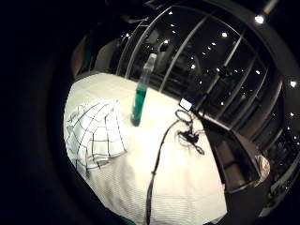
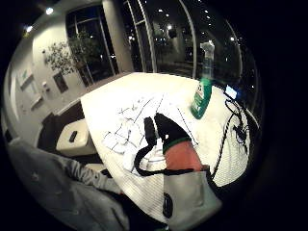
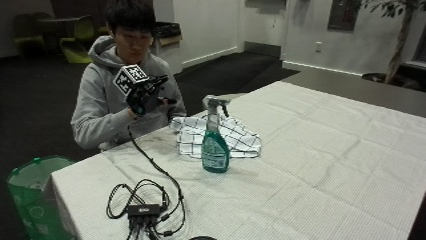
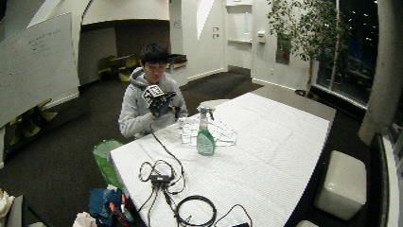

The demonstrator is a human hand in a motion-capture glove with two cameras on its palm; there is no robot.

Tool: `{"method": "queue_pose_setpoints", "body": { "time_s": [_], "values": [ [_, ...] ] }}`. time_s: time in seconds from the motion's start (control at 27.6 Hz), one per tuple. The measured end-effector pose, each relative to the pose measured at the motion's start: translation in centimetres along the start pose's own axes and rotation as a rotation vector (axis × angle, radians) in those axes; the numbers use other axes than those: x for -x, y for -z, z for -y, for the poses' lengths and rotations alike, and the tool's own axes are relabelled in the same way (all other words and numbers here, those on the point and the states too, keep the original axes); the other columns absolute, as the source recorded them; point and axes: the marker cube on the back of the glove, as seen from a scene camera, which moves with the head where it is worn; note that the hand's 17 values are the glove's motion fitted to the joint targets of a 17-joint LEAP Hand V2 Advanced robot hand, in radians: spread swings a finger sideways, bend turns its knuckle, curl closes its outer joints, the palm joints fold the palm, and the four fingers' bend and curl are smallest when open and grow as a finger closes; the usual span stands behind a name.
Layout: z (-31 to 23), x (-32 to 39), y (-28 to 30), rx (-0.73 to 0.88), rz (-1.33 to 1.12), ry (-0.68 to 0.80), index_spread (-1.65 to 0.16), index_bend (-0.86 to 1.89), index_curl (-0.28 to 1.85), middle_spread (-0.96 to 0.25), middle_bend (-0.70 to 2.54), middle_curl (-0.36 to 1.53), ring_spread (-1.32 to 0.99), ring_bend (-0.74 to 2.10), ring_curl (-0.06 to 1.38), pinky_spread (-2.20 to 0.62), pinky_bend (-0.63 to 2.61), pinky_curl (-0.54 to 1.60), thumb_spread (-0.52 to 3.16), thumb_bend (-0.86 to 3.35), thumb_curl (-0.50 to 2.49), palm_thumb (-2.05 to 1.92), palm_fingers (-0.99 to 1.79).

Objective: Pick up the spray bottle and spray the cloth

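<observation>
Two task things sit on the surface [image 3: 319,165] in front of me: the bottle [image 3: 215,137] and the cloth [image 3: 216,136]. I see the bottle standing upright, green liquid filling its lower part, pale trigger head on top. It stands just on the near side of the cloth, toward the surface's left end; whether they touch I cannot tell. The cloth is white with a dark check, lying crumpled and partly folded, close to the far edge where the person sits.

My right hand [image 3: 145,97] is raised off the surface, in front of the person's chest, well apart from the bottle and to its left in the outside view. It holds nothing; whether the hands' fingers are straight or curled I cannot tell from here. Both palm views look down across the surface from that height: the bottle [image 1: 142,91] stands beside the cloth [image 1: 96,133] in one, and in the other the cloth [image 2: 139,127] lies spread with the bottle [image 2: 203,91] past it.

Near the left front corner of the surface lies a tangle of black cable with a small box [image 3: 143,210]. A green bin [image 3: 36,192] stands on the floor beside that corner.
</observation>
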Motion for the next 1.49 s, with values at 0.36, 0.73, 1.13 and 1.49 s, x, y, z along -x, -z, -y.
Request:
{"method": "queue_pose_setpoints", "body": {
  "time_s": [0.36,0.73,1.13,1.49],
  "values": [
    [2.0,-4.7,-2.4,-0.01,0.199,-0.143,-0.25,0.08,0.17,0.04,0.22,0.23,0.14,0.31,0.18,0.25,0.53,0.29,0.96,0.0,0.24,0.46,0.14],
    [4.6,-7.9,-6.5,0.03,0.445,-0.379,-0.21,0.09,0.15,0.08,0.22,0.26,0.14,0.39,0.22,0.25,0.57,0.31,0.94,-0.03,0.26,0.4,0.1],
    [8.4,-9.8,-12.4,0.055,0.611,-0.578,-0.18,0.1,0.16,0.09,0.23,0.29,0.15,0.42,0.25,0.25,0.6,0.33,0.96,-0.02,0.29,0.48,0.07],
    [11.5,-10.5,-18.3,0.124,0.785,-0.722,-0.18,0.11,0.16,0.09,0.22,0.3,0.15,0.45,0.26,0.25,0.62,0.34,0.96,-0.03,0.31,0.49,0.06]
  ]
}}
